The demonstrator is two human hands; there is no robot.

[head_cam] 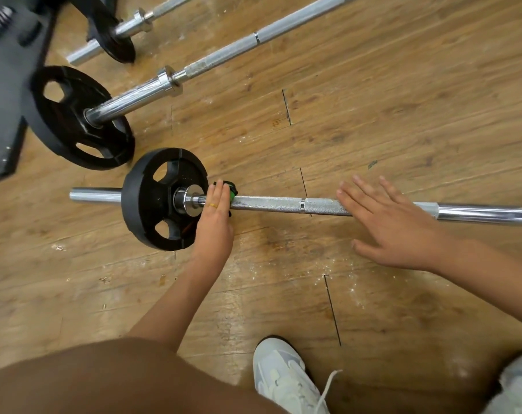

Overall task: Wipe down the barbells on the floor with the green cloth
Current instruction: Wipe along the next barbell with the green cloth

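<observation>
**Operator:** What is at the far left?

**Spotter:** A dark machine base, cut off by the frame edge and too blurred to name. Beside it, three barbells lie on the wood floor. The far barbell and the middle barbell both run out of the top of the frame, so their other ends are unseen.

**Operator:** And the cloth?

**Spotter:** The green cloth sits on the nearest barbell, just right of its black plate. Your left hand covers nearly all of it, and only a green edge shows past your fingers. They lie straight and together, pressed across the bar. Your thumb is hidden, so I cannot tell whether it hooks underneath.

**Operator:** Further right?

**Spotter:** A pale shoe shows at the bottom. Your right hand is over the knurled shaft, fingers straight and spread, holding nothing. Whether the palm touches the steel is unclear. The bar leaves the frame at the right edge, and a second shoe is cropped in the corner.
</observation>
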